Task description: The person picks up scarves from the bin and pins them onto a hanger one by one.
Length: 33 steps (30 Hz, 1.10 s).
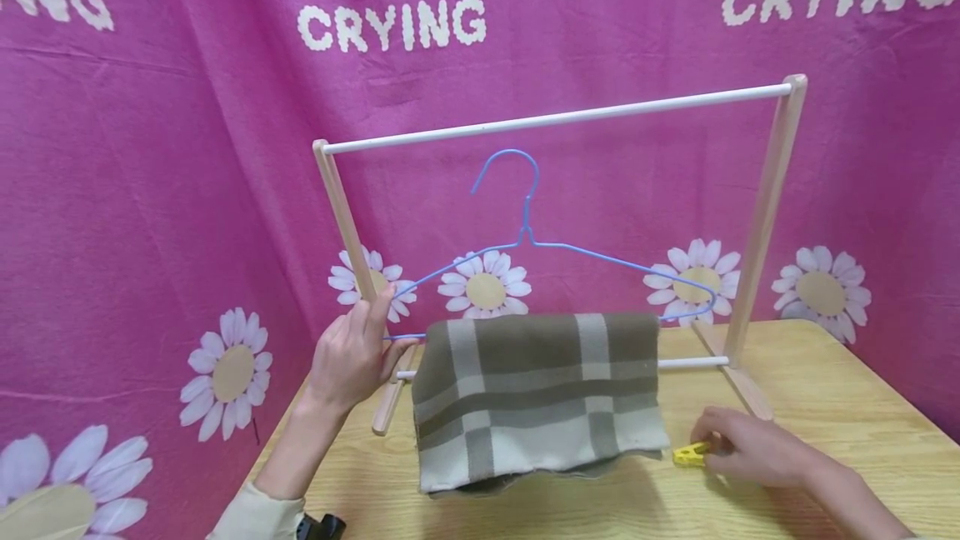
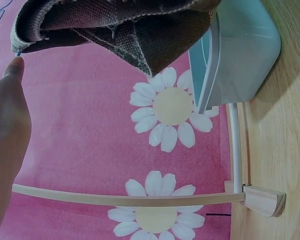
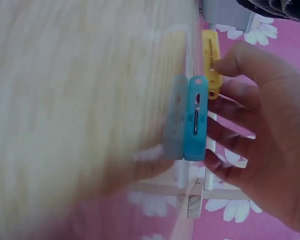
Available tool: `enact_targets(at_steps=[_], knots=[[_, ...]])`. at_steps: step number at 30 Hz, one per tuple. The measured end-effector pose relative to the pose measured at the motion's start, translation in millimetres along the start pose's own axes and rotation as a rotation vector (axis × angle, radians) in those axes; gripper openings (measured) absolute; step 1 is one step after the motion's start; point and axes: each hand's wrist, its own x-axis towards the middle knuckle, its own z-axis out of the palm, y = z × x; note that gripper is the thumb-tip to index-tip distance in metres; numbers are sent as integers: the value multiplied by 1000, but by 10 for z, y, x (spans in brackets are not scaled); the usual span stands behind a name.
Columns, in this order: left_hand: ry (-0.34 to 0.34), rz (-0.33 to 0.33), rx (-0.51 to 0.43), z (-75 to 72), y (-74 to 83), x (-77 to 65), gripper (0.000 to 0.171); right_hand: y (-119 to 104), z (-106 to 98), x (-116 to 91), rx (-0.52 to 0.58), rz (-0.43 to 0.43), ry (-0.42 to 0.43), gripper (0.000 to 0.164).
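My left hand (image 1: 351, 357) grips the left end of a blue wire hanger (image 1: 622, 261), holding it upright with its hook at the top. Folded over the hanger's lower bar is a brown, grey and cream checked cloth (image 1: 536, 398), hanging down in front. Low over the table on the right, my right hand (image 1: 761, 448) pinches a yellow clothespin (image 1: 688, 454) between thumb and fingers. In the right wrist view a blue clothespin (image 3: 196, 120) stands on the table close beside the fingers of that hand; the head view hides it.
A wooden rack with a white top rail (image 1: 558, 118) stands behind the hanger on the wooden table (image 1: 847, 382). Behind the cloth sits a pale grey-blue container (image 2: 245, 55), visible in the left wrist view. A pink flowered curtain (image 1: 225, 148) surrounds the table.
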Motion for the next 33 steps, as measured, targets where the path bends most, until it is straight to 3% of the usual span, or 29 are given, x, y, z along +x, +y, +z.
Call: enact_targets(at_steps=[5,14,21,27,33], knots=[[1,8,28,6,1,-6,58,-41,-64,4,45,31,49,15],[11,14,31,3,-2,-6,59,-250,-207,24,28,-130,334,30],[9,16,25,5,-11,13,60,-412,-410,54,28,-225,480,43],[9,40,50,1,-13,41,59,-484,-507,110,57,-353,671,53],[8,42,52,6,0,58,59,-551,-596,158,138,-524,791,33]])
